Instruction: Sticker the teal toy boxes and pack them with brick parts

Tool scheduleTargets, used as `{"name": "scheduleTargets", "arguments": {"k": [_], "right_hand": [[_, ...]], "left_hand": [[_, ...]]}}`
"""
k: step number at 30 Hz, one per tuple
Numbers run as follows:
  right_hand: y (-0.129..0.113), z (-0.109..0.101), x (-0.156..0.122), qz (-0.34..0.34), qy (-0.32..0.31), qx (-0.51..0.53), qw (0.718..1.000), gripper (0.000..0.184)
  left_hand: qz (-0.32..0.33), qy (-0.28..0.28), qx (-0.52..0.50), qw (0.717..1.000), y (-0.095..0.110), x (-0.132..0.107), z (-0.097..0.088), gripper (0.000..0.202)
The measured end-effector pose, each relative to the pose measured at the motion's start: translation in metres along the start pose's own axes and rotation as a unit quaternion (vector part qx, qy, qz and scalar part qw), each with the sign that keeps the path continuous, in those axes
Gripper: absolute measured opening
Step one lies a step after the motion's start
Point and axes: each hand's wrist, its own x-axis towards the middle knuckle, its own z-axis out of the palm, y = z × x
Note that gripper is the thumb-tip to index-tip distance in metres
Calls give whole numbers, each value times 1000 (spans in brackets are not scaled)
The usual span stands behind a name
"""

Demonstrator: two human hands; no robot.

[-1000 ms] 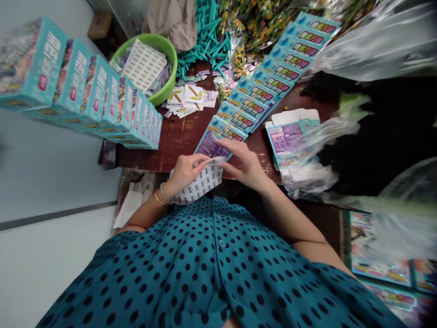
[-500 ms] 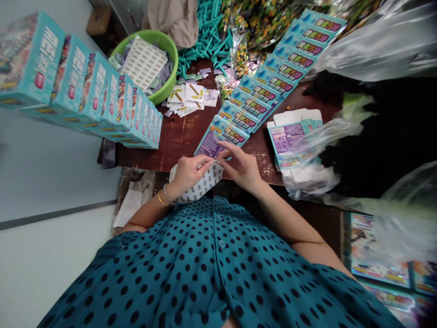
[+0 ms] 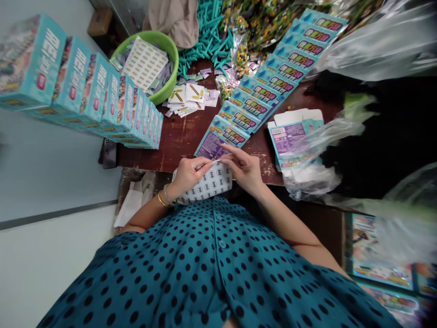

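A white sticker sheet (image 3: 208, 186) printed with rows of small dark marks hangs at the table's front edge, close to my body. My left hand (image 3: 191, 175) pinches its upper edge between thumb and fingers. At the sheet's upper right corner, my right hand (image 3: 244, 168) has thumb and fingertips closed on the edge, its index finger stretched out over a flat blue and purple box (image 3: 209, 145). That box is the nearest of an overlapping row of flat boxes (image 3: 266, 93) running to the far right.
Upright blue boxes (image 3: 96, 91) line the left side. A green basin (image 3: 174, 68) holds packets and a sheet; printed cards (image 3: 186, 98) lie beside it. Teal plastic pieces (image 3: 205, 41) are heaped at the back. Flattened cartons (image 3: 288, 136) and clear plastic (image 3: 368, 50) lie on the right.
The sticker sheet has swung right and shows more of its printed face. My right fingers have closed in on its upper corner; my left hand has barely moved.
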Motion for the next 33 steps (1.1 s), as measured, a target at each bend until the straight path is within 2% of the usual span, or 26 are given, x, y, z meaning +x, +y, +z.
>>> {"name": "scheduleTargets", "arguments": {"k": [7, 11, 15, 18, 22, 25, 30, 33], "right_hand": [[7, 1, 2, -4, 9, 2, 1000, 60], [4, -3, 6, -7, -26, 43, 999, 59], [1, -1, 6, -6, -41, 77, 996, 54], [3, 4, 4, -2, -26, 72, 997, 59], [7, 6, 2, -3, 7, 16, 1000, 68], [4, -2, 7, -63, 17, -77, 995, 65], [3, -12, 21, -199, -60, -214, 955, 50], [4, -10, 19, -244, -85, -259, 931, 41]], "left_hand": [[30, 25, 42, 998, 0, 0, 4, 19], [51, 59, 74, 994, -3, 2, 7, 21], [54, 59, 40, 996, -5, 0, 11, 20], [25, 42, 10, 999, -2, -1, 12, 19], [-58, 14, -74, 995, 2, 2, 7, 18], [-118, -3, -145, 982, 2, 8, 3, 20], [-168, -30, -212, 962, -5, 18, 2, 26], [-198, -48, -258, 944, -14, 23, 4, 27]]}}
